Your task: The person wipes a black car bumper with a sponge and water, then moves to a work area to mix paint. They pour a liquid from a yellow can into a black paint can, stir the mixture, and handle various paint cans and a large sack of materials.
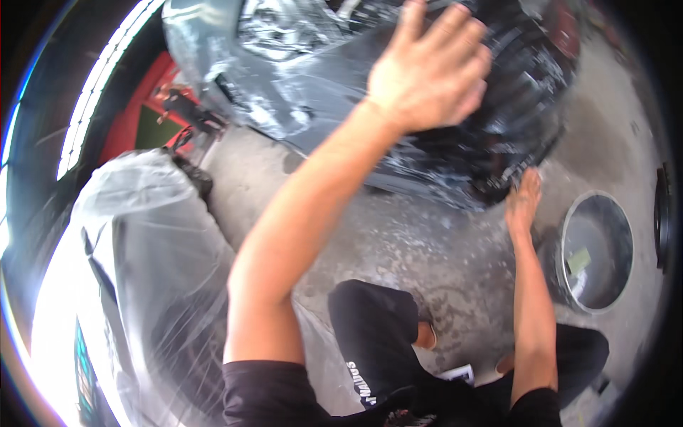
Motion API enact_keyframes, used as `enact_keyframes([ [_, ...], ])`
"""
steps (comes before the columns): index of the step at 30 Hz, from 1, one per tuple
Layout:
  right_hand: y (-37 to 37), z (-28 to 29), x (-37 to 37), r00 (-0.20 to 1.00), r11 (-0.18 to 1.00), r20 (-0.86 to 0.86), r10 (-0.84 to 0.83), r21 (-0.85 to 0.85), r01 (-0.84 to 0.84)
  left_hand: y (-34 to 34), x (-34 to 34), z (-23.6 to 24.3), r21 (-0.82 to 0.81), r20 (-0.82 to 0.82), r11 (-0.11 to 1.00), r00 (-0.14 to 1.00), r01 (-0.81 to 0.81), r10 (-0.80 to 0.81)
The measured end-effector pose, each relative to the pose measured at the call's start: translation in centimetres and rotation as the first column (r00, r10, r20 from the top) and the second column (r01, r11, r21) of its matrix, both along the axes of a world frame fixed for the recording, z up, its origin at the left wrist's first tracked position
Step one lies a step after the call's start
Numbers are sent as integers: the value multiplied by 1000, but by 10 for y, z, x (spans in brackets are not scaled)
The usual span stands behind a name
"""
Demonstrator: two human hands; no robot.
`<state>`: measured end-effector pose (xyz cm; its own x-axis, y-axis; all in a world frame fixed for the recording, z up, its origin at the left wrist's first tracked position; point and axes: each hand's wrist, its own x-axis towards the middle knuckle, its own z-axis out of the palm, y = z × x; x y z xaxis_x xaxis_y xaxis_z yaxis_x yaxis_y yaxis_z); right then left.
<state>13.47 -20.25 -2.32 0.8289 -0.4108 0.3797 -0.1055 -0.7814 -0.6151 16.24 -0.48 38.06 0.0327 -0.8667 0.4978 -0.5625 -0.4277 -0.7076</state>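
A grey car body (313,85) with whitish smears fills the upper middle, and its rounded end on the right carries a shiny black surface (523,78) with pale streaks. My left hand (432,71) is over this dark part, back up and fingers apart; whether anything thin lies under the palm is hidden. Lower down on the right, my right hand (525,199) rests its outstretched fingers against the car's bottom corner. No object shows in it.
A round bucket (563,245) of greyish liquid stands right of my right forearm, with a pale green piece (578,261) inside. At left is a bulky shape under translucent plastic sheeting (153,213). Another person (186,107) is far left. The concrete floor (398,235) looks wet and spotted.
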Motion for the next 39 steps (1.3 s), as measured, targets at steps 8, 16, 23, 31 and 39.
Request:
enact_keyframes([
  [8,45,10,-52,975,963,-26,223,-148,-224,35,-18,-13,-46,-13,998,999,-49,48],
  [16,78,-12,-62,954,988,257,153,-76,-138,-2,3,0,-73,-64,988,988,135,-139],
  [23,44,35,-55,961,962,-83,264,-53,-269,23,-11,-15,-24,6,989,989,-149,149],
  [31,74,18,-61,978,978,0,210,-4,-210,17,-18,-14,13,9,987,987,-161,161],
  [39,52,8,-37,985,988,79,152,-11,-151,17,-14,-7,-7,-32,991,990,-137,137],
])
